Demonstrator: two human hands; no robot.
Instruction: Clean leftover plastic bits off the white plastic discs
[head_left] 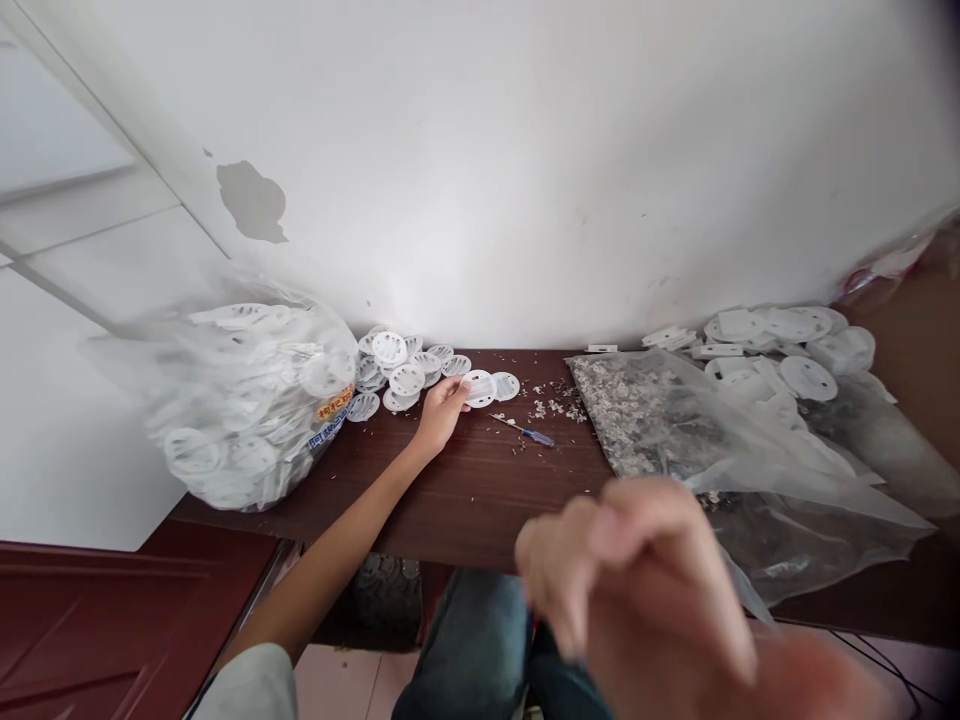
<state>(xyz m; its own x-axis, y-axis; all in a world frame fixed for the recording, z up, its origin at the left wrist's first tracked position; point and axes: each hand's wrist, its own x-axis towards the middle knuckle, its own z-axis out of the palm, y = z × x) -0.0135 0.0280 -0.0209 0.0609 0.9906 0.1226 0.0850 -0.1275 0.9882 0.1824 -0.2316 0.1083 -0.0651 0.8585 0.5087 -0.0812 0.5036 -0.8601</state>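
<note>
My left hand grips a white round plastic disc with slots by its edge, over the brown table. Another white disc lies just right of it, partly overlapped. In front of these discs lies a screwdriver with a clear bluish handle, touched by neither hand. Close to the camera, my right hand is raised and blurred, its fingers curled. Whether it holds anything is not clear. Small metal-looking pieces are scattered right of the discs.
A clear plastic bag stuffed with white discs stands at the left. Several loose discs are piled beside it. At right, a plastic bag of small pieces lies before more white discs. A white wall rises behind the table.
</note>
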